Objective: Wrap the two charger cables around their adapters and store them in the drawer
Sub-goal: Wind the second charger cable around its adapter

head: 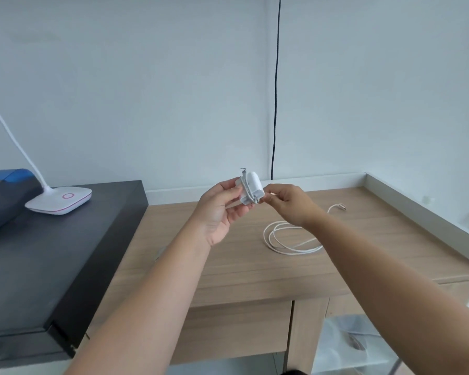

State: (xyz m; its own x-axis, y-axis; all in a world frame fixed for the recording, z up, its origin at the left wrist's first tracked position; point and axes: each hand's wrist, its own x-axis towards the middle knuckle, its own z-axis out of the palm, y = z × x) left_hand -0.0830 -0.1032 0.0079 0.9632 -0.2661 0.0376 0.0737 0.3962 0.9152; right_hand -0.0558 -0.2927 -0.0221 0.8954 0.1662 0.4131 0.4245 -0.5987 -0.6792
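Two bare forearms reaching up from the bottom edge, meeting over the wooden desk (228, 266). Left hand (220, 212) palm up, fingers curled round the back of a white adapter (251, 186), gripping it and holding it up in the air above the desk. White cable (246, 190) wound several turns around the adapter's body, one short end poking up at the top. Right hand (287, 205) just beside the adapter on its right, thumb and fingertips pinched together at the wound cable near the adapter's lower corner; cannot tell exactly which strand is pinched. Adapter tilted, rounded end uppermost.

Below and to the right of the hands, second white cable (290, 239) lying loose on the desk in a few slack loops, partly hidden behind the right forearm, its plug end (341, 206) trailing off toward the far right. Second adapter not to be made out.

Along the right side of the desk, a raised pale ledge (417, 209). Under the desktop, a wooden drawer front (241, 328), shut. To the left, a dark, higher black surface (52, 253) butting against the desk, carrying a white lamp base (61, 200) with a pink ring and a thin white neck rising off to the upper left, and a blue and dark grey object (6, 196) at the far left edge. Behind, a pale wall with one thin black cord (276, 90) hanging straight down.
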